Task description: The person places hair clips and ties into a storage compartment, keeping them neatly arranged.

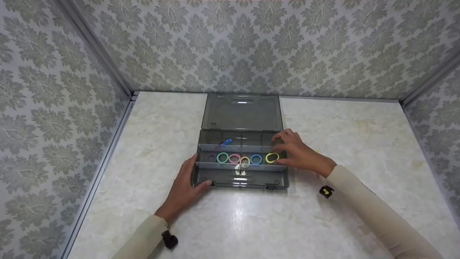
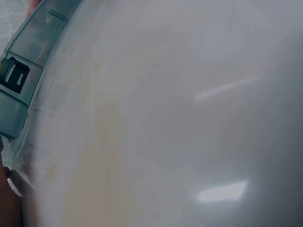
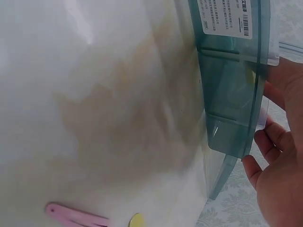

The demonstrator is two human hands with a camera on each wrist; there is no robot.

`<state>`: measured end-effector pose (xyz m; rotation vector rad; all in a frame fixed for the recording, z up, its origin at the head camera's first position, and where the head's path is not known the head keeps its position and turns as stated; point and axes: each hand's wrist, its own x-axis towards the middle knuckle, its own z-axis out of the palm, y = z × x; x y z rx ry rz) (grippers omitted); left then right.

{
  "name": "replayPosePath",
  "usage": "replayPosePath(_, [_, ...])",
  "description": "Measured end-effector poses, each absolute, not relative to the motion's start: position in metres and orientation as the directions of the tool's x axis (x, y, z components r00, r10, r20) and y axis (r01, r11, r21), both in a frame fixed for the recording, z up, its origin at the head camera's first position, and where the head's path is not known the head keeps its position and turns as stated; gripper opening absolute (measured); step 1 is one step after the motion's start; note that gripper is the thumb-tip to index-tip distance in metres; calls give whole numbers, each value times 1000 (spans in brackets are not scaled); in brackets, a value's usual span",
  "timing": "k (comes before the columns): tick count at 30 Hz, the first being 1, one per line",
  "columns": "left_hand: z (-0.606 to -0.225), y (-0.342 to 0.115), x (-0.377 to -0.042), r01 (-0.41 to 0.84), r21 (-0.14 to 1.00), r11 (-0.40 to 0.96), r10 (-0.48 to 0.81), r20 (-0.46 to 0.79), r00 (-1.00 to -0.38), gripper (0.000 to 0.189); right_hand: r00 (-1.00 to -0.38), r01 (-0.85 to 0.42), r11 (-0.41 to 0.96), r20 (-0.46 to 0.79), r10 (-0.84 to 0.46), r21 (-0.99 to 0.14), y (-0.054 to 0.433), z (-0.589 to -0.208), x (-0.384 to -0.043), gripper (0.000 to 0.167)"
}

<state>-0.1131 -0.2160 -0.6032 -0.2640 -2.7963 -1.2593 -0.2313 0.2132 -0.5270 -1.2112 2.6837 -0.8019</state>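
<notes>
A smoky grey plastic storage box (image 1: 241, 177) lies with its hinged lid (image 1: 242, 111) folded back. Its middle compartment holds a row of small hair ties: purple, green (image 1: 217, 158), pink, cream, blue and, at the right end, yellow (image 1: 267, 159). In the back compartment is a blue hair clip (image 1: 226, 142). My left hand (image 1: 183, 187) holds the box at its left front corner, thumb over the front edge, fingers along the side. Over the right end my right hand (image 1: 298, 153) reaches in, finger and thumb spread apart beside the yellow hair tie.
On the table near my right wrist lie a pink hair clip (image 3: 78, 215) and a yellow piece (image 3: 137, 221), cut off by the frame edge. A white printed label (image 3: 227, 18) is on the box. Patterned walls (image 1: 237, 46) border the table (image 1: 237, 226).
</notes>
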Motion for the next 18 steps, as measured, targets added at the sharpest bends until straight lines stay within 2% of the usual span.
replayPosePath(5, [-602, -216, -112, 197, 734, 650, 140, 139, -980, 105, -649, -717, 545, 133, -749, -434, 210, -529, -234, 28])
replayPosePath(13, [-601, -216, -113, 201, 735, 647, 144, 140, -980, 107, -662, -711, 587, 85, -745, -387, 206, -528, -237, 31])
replayPosePath(18, [-601, -216, -113, 197, 734, 650, 144, 136, -980, 107, -659, -708, 576, 92, -746, -408, 208, -529, -236, 35])
